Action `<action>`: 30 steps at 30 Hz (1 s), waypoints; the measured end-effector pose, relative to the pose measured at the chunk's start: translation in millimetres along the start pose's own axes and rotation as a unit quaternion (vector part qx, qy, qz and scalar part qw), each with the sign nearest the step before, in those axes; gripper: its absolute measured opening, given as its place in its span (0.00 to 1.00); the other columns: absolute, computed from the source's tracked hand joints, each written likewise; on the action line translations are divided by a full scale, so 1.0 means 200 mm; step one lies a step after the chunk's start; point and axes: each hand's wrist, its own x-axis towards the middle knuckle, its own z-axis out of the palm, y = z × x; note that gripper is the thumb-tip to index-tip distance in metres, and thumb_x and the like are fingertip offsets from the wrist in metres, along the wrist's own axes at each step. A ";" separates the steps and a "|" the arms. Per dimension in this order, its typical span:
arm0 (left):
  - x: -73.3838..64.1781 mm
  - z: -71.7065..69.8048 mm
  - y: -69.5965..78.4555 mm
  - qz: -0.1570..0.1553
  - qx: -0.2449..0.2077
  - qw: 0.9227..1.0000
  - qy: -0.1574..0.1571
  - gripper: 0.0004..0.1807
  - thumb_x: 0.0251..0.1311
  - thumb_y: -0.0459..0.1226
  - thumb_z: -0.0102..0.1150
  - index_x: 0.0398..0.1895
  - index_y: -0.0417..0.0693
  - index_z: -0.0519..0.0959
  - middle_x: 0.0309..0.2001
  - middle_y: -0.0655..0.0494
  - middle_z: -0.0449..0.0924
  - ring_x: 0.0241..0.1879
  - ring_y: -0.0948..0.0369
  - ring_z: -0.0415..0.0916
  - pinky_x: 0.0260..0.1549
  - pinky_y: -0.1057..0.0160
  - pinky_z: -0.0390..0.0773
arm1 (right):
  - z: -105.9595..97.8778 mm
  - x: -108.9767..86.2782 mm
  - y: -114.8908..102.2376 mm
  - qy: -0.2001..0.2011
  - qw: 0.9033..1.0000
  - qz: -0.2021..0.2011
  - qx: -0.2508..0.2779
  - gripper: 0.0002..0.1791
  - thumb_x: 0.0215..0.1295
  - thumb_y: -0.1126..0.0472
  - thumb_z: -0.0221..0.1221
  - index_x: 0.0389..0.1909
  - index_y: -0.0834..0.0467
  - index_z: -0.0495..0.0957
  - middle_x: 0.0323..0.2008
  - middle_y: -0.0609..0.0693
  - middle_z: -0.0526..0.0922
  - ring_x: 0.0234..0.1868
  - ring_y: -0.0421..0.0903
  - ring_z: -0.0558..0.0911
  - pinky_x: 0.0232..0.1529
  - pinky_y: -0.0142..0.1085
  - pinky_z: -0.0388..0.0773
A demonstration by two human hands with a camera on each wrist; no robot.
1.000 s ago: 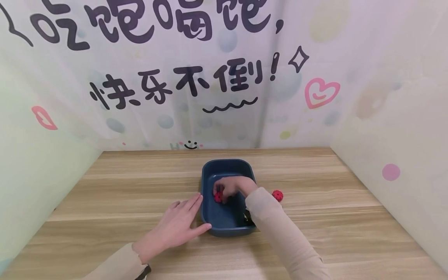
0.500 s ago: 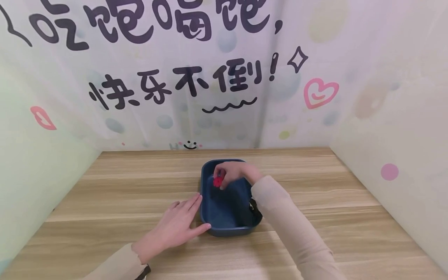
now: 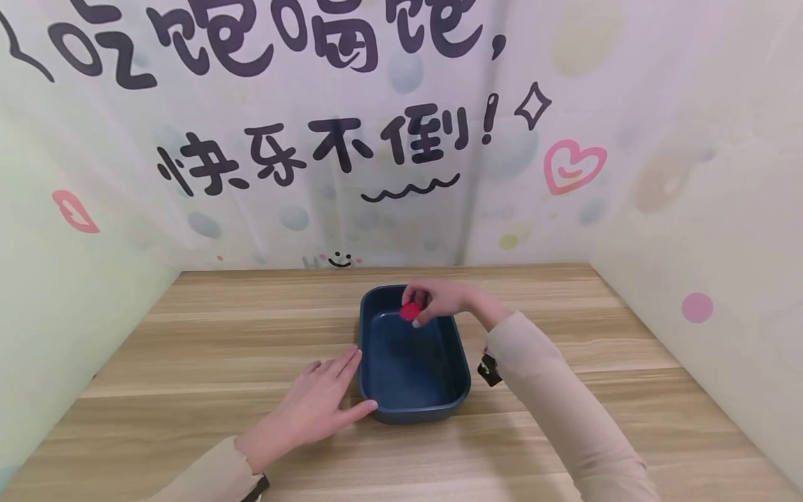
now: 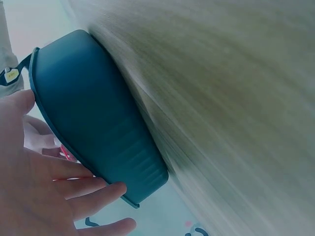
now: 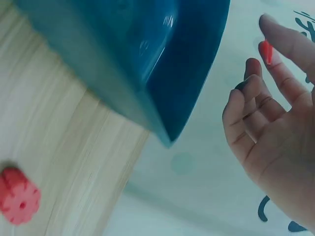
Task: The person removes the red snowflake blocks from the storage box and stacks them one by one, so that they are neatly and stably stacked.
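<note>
My right hand (image 3: 442,298) is over the far right part of a dark blue rectangular basin (image 3: 464,380), pinching a small red notched disc (image 3: 410,311). In the right wrist view the red disc (image 5: 268,52) shows edge-on between thumb and forefinger, with the other fingers curled in. My left hand (image 3: 314,404) lies along the basin's left side, fingers extended and touching its rim. From the left wrist view, these fingers spread over the basin's outer wall (image 4: 93,108). Nothing shows lying on the basin floor in the head view.
Another red notched piece (image 5: 20,199), thick and with a small centre hole, rests on the wooden table (image 3: 251,314) right of the basin; in the head view the right sleeve (image 3: 539,369) hides it. Printed curtain walls (image 3: 314,223) enclose the table.
From inside the basin, my right hand has risen with the red disc and moved away toward the far rim, then rightward. My left hand stays in place.
</note>
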 end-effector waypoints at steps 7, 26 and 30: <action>0.00 0.00 0.00 0.005 -0.006 1.000 0.010 0.44 0.52 0.64 0.43 0.61 0.37 0.63 0.61 0.47 0.61 0.52 0.49 0.67 0.47 0.46 0.64 | -0.01 -0.10 0.07 0.029 0.999 -0.031 -0.011 0.19 0.51 0.61 0.63 0.44 0.57 0.70 0.34 0.48 0.74 0.34 0.45 0.73 0.36 0.36 0.70; 0.00 0.01 0.00 0.012 -0.004 1.000 0.009 0.44 0.53 0.63 0.43 0.61 0.37 0.61 0.62 0.47 0.59 0.53 0.49 0.66 0.48 0.46 0.63 | -0.03 -0.33 0.32 0.061 0.998 0.005 0.006 0.20 0.51 0.63 0.62 0.46 0.56 0.71 0.38 0.49 0.74 0.38 0.49 0.72 0.37 0.39 0.70; 0.00 0.01 0.00 0.010 -0.002 1.000 0.008 0.44 0.53 0.64 0.42 0.61 0.37 0.61 0.62 0.47 0.59 0.52 0.49 0.66 0.48 0.46 0.63 | -0.02 -0.37 0.37 0.063 0.998 0.012 0.008 0.19 0.51 0.65 0.61 0.45 0.56 0.71 0.38 0.48 0.74 0.38 0.50 0.73 0.38 0.39 0.70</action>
